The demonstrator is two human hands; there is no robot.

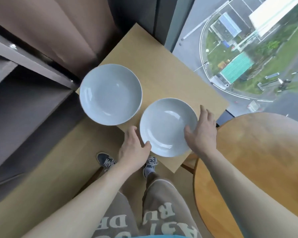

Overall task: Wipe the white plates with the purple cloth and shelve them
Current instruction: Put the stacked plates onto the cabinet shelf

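Note:
Two white deep plates sit on a small square wooden table. The far plate lies at the table's left side, and a second rim shows under its right edge. The near plate is at the table's front edge, between my hands. My left hand holds its lower left rim, thumb on top and fingers under the edge. My right hand grips its right rim, with the thumb inside the plate and the fingers along the outside. No purple cloth is in view.
A dark grey shelf unit with open compartments stands left of the table, with a brown curtain behind it. A round wooden table is at the right. A floor-length window lies beyond. My feet are below the table's front edge.

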